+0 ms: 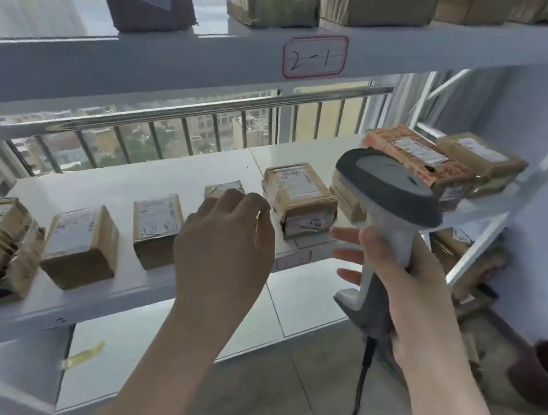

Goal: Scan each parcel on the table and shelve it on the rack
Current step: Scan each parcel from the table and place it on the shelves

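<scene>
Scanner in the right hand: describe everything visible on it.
The scanner is a pistol-shaped handheld, plastic by the look: dark grey head with a lighter grey top panel, white handle, grey foot. A black cable hangs from its base. It stands roughly upright, head pointing away toward the shelf. The right hand grips the handle; nothing else visibly touches it.

Brown, taped cardboard parcels [156, 224] with white labels lie flat in a loose row on the middle shelf of the white rack [180, 168]. One small parcel [225, 188] is half hidden behind the left hand [226, 246]. The grey-and-white corded barcode scanner [389, 187] stands upright in the grip of the right hand [404, 285].
</scene>
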